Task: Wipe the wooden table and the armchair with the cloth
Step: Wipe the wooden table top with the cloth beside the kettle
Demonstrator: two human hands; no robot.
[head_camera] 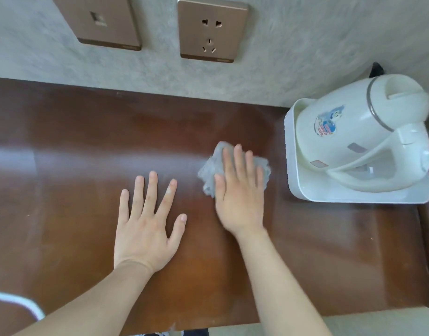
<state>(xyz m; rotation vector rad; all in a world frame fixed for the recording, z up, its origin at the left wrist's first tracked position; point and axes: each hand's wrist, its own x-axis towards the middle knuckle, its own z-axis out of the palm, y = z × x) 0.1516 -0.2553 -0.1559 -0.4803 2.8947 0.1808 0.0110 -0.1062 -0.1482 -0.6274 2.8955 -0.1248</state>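
Fingers (240, 163) of the right hand (240, 197), extended and held close together, are pressing flat on the crumpled grey cloth (213, 170), which is lying on the wooden table (75, 146) right of centre. Beside it, the left hand (146, 229) is resting palm-down on the bare wood, fingers straight and spread apart, clear of the cloth. To the right, a white kettle (368, 132) is standing in a white tray (354, 197). Two bronze wall sockets (212, 32) are sitting above the table's rear edge.
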